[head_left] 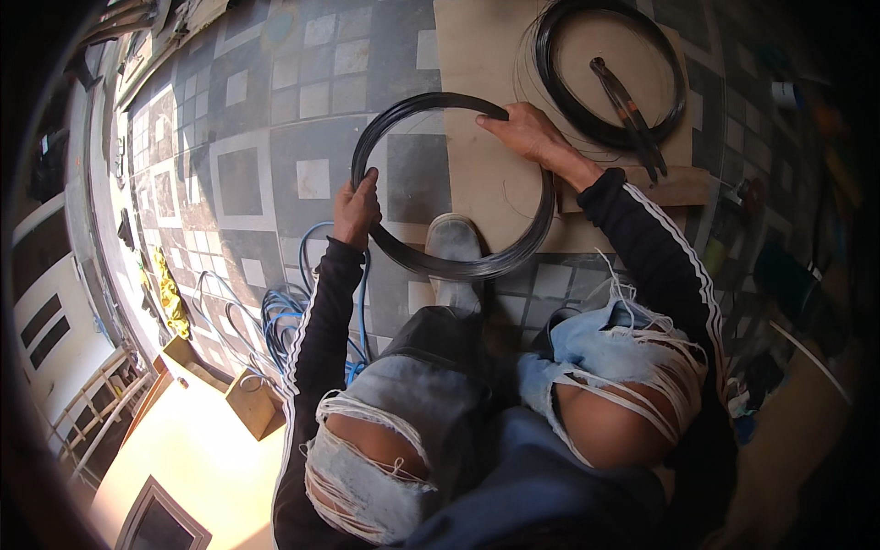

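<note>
A coil of thin black wire [477,269] hangs between my two hands above the floor, tilted toward me. My left hand [356,209] is closed around its left side, with the thumb lying on top of the strands. At the far right of the ring, my right hand [524,133] grips it with thumb and fingers. Beyond the right hand, a second wire coil [676,78] lies on a flat brown sheet [477,64]. A pair of long-handled pincers [626,110] rests across that coil, handles toward me.
My shoe [453,238] shows through the held ring. A strip of brown board [678,188] lies by the sheet's near edge. Blue hose [286,316] is heaped left of my leg, near a wooden box [252,405] and a yellow cloth [170,295]. Patterned tiles [312,179] cover the floor.
</note>
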Demonstrator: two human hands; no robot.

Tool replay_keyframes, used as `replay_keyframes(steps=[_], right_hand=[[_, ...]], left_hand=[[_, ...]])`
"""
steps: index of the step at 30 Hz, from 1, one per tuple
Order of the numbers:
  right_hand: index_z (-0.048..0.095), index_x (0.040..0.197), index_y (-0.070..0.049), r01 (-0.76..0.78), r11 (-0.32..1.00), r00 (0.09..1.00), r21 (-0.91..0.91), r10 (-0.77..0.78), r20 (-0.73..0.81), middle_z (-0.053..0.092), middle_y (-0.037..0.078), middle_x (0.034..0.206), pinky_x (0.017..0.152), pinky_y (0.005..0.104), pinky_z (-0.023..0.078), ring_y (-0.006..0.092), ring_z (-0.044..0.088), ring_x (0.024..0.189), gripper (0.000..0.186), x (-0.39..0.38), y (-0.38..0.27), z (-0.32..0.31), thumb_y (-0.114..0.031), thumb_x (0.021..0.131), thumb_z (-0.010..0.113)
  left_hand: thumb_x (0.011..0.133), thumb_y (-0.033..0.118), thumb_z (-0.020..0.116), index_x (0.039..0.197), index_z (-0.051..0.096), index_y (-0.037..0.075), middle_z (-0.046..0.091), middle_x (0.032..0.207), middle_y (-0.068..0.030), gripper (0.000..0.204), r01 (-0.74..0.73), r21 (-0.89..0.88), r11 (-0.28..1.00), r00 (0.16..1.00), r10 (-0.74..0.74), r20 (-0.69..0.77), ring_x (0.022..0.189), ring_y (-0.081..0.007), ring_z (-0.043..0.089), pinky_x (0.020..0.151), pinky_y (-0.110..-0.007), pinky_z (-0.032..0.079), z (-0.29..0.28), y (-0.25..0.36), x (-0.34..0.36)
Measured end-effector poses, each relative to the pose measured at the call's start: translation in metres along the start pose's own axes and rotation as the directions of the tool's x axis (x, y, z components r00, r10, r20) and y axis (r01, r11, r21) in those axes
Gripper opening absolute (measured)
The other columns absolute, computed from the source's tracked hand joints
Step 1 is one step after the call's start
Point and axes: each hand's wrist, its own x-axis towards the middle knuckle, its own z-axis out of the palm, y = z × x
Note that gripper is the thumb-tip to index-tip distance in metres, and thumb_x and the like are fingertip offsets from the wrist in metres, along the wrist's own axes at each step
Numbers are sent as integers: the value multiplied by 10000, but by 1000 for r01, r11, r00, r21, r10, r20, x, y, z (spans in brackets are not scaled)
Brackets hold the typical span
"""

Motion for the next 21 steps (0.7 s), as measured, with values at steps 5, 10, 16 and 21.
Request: replay_keyframes(steps=[5,10,16,21], right_hand=[[667,918,80,-33,997,998,-76,30,-46,633,105,685,660,400,508,222,601,650,554,13,15,6,-472,939,694],[693,953,81,-52,996,999,-75,51,-14,708,242,811,758,458,533,354,699,772,591,16,9,-5,-508,932,660],[677,902,65,-71,993,997,-91,68,-40,611,111,668,644,381,494,206,585,647,572,19,3,-1,-506,917,712],[663,870,60,-43,994,999,-99,39,-37,597,111,662,632,391,487,196,576,641,574,17,-2,-1,-509,907,723]], left_hand=[[973,361,746,889,548,122,537,657,30,322,-176,101,979,983,170,62,545,-98,528,518,-282,428,-12,-19,33],[902,460,804,1235,581,4,707,982,-126,607,-295,357,886,946,218,240,895,-224,705,791,-354,562,-20,4,50],[786,614,836,1571,291,-47,512,1424,-300,1162,-686,723,77,510,760,402,1299,-399,561,1075,-457,484,5,58,57],[876,532,767,1483,439,19,610,1303,-247,860,-797,602,-45,448,624,640,1170,-410,633,996,-449,526,47,85,83]])
